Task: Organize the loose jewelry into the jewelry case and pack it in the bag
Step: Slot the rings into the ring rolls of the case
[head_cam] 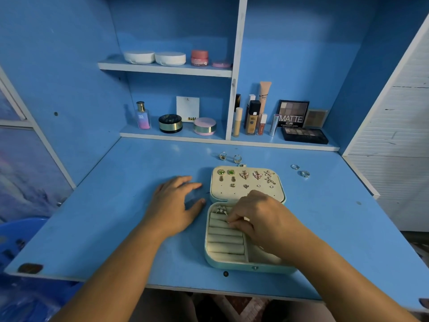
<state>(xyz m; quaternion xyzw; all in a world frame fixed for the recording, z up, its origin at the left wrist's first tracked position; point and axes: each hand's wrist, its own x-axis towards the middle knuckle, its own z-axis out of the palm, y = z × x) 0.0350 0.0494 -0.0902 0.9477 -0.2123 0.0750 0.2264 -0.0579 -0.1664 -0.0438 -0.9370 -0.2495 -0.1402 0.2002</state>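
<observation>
Blue desk [104, 205], open jewelry case [229, 266]

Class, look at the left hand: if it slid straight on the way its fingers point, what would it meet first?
Probably the jewelry case, at its open lid's left edge; only bare desk lies between it and the left hand.

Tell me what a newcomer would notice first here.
The open mint jewelry case, centre of the blue desk, its lid studded with earrings. The right hand works at its ring rolls; the left hand rests flat beside it. Loose rings lie behind and right of it.
</observation>
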